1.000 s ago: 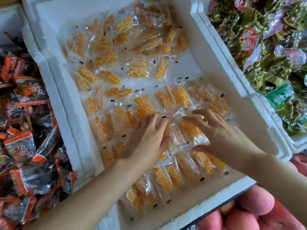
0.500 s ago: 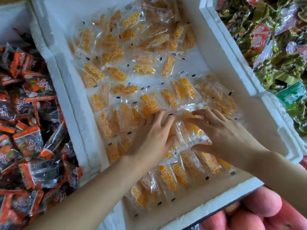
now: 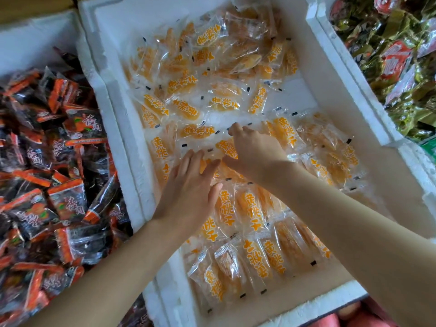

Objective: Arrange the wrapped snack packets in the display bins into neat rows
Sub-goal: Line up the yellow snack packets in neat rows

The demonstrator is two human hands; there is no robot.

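My left hand lies flat with straight fingers, pressing on the orange packets in the middle of the foam bin. My right hand sits just beyond it, fingers bent over one packet. I cannot tell whether it grips. Rows lie at the bin's near end and a loose heap at its far end. Dark packets lie left of the bin.
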